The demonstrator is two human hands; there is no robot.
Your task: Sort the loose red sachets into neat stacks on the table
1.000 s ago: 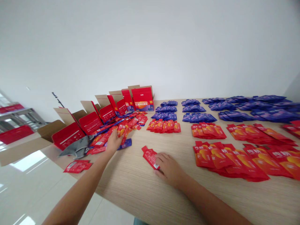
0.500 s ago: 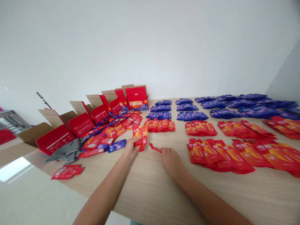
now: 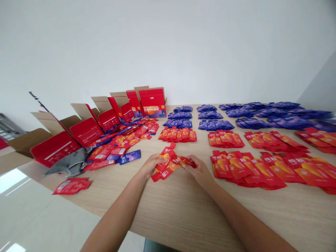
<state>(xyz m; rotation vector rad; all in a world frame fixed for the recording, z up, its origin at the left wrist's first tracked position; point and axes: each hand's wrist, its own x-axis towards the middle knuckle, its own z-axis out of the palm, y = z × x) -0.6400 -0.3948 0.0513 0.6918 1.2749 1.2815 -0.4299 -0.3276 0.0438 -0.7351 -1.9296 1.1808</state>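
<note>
Red-and-orange sachets [image 3: 166, 163] are held between my two hands above the wooden table. My left hand [image 3: 151, 165] is closed on their left side, thumb near the printed face. At the right, my right hand [image 3: 194, 168] grips the end of another red sachet [image 3: 181, 161], which lies across the ones in my left hand. Just behind them, a fanned row of red sachets [image 3: 177, 135] rests on the table. To the right sits a larger overlapping group of red sachets [image 3: 245, 169]. A loose blue sachet [image 3: 130, 156] lies left of my left hand.
Open red cartons [image 3: 88, 131] line the left edge, with a mixed heap of sachets [image 3: 128, 140] before them. A grey cloth item [image 3: 68, 163] and red sachets [image 3: 72, 186] lie near the table edge. Bundles of blue sachets [image 3: 215, 124] stand at the back.
My hands have come together. The red sachet in my right hand, earlier apart and low over the table, now overlaps the sachets in my left hand. The view has shifted slightly.
</note>
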